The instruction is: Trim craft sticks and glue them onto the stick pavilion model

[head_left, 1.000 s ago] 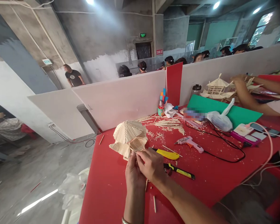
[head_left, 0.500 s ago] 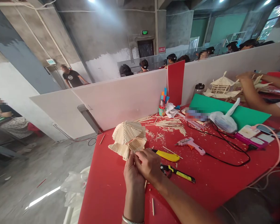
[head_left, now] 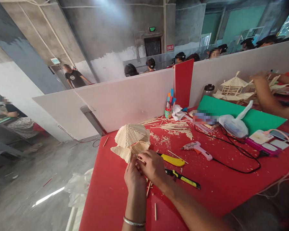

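Observation:
A small pavilion model (head_left: 130,136) of pale wooden sticks, with two tiers of flared roof, stands near the left side of the red table. At its near lower corner is my left hand (head_left: 134,176), palm turned up and fingers closed against the roof's tip. My right hand (head_left: 152,164) meets it from the right, thumb and fingers pinched together; what lies between them is too small to tell. Beside my right hand are a yellow utility knife (head_left: 173,160) and yellow-and-black cutting pliers (head_left: 184,179). Loose sticks (head_left: 155,211) lie below my hands.
A pink glue gun (head_left: 197,149) with a black cord lies to the right. Behind it are a pile of sticks (head_left: 177,125), a green board (head_left: 238,112), a plastic bag (head_left: 233,125) and a power strip (head_left: 261,143). A white partition (head_left: 130,99) edges the table. A co-worker's arm (head_left: 267,91) shows at right.
Both hands stay together at the model's near corner, with small finger movements. The model is turned or tilted slightly. The camera view has shifted a little.

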A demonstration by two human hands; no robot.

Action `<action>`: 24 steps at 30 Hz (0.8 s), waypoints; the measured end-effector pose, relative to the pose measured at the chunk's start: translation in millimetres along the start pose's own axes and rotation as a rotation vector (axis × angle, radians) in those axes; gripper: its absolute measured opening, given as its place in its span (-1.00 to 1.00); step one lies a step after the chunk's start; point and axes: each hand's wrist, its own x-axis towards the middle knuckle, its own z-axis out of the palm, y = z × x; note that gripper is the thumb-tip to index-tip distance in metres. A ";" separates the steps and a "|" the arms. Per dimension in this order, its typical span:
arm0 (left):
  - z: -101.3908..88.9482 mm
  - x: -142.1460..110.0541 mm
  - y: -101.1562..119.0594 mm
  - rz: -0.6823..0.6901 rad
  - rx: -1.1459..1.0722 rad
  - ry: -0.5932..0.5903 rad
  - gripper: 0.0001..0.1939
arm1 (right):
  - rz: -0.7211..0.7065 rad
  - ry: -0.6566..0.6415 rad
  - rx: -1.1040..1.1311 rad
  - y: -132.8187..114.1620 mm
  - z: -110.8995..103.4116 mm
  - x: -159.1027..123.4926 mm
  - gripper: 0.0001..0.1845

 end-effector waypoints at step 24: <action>7.0 -5.4 2.5 0.013 -0.074 0.050 -0.88 | -0.039 0.017 -0.009 1.0 5.6 -0.2 -0.85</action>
